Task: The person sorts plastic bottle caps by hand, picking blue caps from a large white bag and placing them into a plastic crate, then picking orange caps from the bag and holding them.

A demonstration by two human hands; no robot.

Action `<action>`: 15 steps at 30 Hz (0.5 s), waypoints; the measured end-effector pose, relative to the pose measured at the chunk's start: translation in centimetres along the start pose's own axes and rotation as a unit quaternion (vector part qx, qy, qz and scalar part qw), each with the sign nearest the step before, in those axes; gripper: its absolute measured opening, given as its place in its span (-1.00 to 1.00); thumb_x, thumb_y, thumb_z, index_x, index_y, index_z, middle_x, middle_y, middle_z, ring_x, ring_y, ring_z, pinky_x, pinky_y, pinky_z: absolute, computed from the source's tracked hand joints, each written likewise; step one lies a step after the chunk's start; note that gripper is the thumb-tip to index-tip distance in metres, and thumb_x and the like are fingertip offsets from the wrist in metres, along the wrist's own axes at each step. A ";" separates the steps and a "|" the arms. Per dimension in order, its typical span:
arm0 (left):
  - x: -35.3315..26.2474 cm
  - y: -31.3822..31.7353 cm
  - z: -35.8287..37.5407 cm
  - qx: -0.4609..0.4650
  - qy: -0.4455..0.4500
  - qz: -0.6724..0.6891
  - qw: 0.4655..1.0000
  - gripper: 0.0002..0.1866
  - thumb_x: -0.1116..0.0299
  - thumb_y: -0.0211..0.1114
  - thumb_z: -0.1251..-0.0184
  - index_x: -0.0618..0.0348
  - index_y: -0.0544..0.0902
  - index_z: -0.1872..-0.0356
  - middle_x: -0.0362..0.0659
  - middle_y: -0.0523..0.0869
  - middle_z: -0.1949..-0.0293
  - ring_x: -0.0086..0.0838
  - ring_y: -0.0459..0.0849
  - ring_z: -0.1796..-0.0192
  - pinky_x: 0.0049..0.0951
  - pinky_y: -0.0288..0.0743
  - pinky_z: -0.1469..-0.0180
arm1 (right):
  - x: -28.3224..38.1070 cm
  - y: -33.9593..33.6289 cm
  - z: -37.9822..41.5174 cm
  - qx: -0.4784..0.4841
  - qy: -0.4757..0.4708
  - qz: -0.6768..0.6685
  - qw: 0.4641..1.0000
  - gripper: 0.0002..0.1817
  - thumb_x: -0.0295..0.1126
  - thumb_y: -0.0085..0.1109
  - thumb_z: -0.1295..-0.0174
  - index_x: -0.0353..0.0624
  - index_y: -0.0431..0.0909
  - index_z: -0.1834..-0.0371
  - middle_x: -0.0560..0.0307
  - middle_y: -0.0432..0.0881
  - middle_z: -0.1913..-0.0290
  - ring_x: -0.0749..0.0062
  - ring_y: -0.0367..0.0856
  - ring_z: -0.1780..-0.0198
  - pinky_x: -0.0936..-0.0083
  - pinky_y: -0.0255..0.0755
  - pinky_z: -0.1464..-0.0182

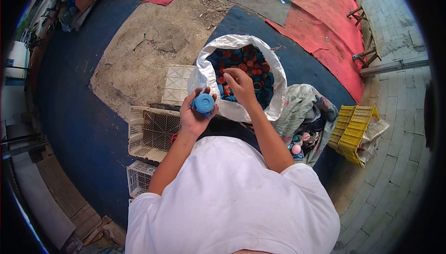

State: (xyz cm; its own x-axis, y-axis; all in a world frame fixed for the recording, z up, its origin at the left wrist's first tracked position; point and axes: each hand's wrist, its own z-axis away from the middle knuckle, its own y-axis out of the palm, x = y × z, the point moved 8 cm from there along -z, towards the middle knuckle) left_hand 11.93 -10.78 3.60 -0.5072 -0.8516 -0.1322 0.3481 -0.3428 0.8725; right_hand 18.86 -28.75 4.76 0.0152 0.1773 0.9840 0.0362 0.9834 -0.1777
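My left hand (pixel 196 120) is turned palm up, its fingers curled around a round blue plastic cap (pixel 204 103) in front of the sack. Darker blue shows at the cap's left side, but I cannot make out whether that is a second cap. Over the mouth of a white woven sack (pixel 276 75), my right hand (pixel 242 87) hangs with loosely bent fingers and nothing visible in them. Many plastic caps (pixel 248 58), blue, teal, red and orange, fill the sack. Its rim is rolled outward.
White plastic crates (pixel 135 135) stand at left, and a pale crate (pixel 176 83) lies behind them. To the right are a patterned bag (pixel 297 100) with mixed items and yellow crates (pixel 355 126). Red matting (pixel 320 26) covers part of the floor.
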 end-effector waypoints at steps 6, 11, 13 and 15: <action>-0.1 -0.9 0.9 -0.010 0.004 0.009 1.000 -0.75 0.20 0.28 -0.48 -0.05 0.66 -0.08 -0.17 0.66 -0.24 -0.13 0.61 -0.27 -0.04 0.62 -0.15 | -6.9 1.9 -9.4 -0.005 -0.026 0.303 0.953 -0.51 -0.37 0.37 -0.12 -0.31 0.64 -0.15 -0.20 0.67 -0.11 -0.09 0.63 -0.20 0.17 0.57 -0.12; -0.6 -0.8 2.2 -0.011 0.025 0.013 1.000 -0.73 0.21 0.29 -0.46 -0.05 0.66 -0.11 -0.17 0.67 -0.24 -0.13 0.61 -0.27 -0.03 0.62 -0.15 | -8.4 6.8 -12.8 0.027 -0.160 0.426 0.890 -0.45 -0.15 0.36 -0.19 -0.13 0.65 -0.24 -0.26 0.54 -0.34 -0.21 0.45 -0.39 0.04 0.39 -0.40; -0.9 -1.0 2.8 -0.011 0.039 0.011 0.999 -0.72 0.21 0.29 -0.46 -0.05 0.66 -0.12 -0.17 0.67 -0.24 -0.14 0.62 -0.26 -0.03 0.63 -0.15 | -9.5 8.4 -13.9 0.052 -0.111 0.538 0.834 -0.43 -0.03 0.29 -0.24 -0.01 0.64 -0.29 -0.20 0.51 -0.40 -0.11 0.37 -0.50 0.01 0.35 -0.45; -1.2 -1.2 3.2 -0.013 0.052 0.008 0.999 -0.71 0.22 0.29 -0.46 -0.05 0.66 -0.13 -0.17 0.67 -0.23 -0.14 0.62 -0.26 -0.02 0.63 -0.15 | -10.0 8.6 -14.2 0.047 -0.086 0.549 0.830 -0.43 -0.05 0.28 -0.26 -0.02 0.62 -0.31 -0.17 0.52 -0.39 -0.05 0.40 -0.50 0.02 0.39 -0.43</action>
State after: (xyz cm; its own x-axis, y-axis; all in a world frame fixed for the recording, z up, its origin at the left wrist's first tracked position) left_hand 9.56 -8.10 4.22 -0.4183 -0.8927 -0.1678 0.3761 -0.3384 0.8626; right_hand 33.18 -22.60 -6.74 -0.1557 0.9638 0.2164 0.0169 0.2217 -0.9750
